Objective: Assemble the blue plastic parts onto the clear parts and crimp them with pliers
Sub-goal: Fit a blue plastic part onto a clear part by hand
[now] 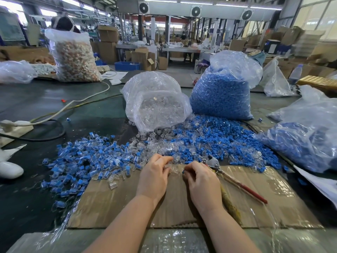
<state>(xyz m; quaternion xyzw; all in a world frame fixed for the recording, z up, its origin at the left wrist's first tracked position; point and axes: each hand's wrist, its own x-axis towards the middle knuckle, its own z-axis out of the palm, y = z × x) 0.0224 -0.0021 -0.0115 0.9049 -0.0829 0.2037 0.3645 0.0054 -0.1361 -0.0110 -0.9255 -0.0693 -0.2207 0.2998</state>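
Two bare forearms are showing from the bottom edge, with no sleeves covering them. The left hand (155,177) and right hand (201,181) are wearing no gloves, rings or watch, and the nails are looking short.

You've got a dark table (45,99) with cardboard (255,203) up front. Pliers (235,179) lie on the cardboard, loose parts (209,141) just behind it, and two bags (222,92) behind those, cables (60,110) far left.

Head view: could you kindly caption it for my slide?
Left hand holds a clear part, right hand a blue part; pliers lie beside.
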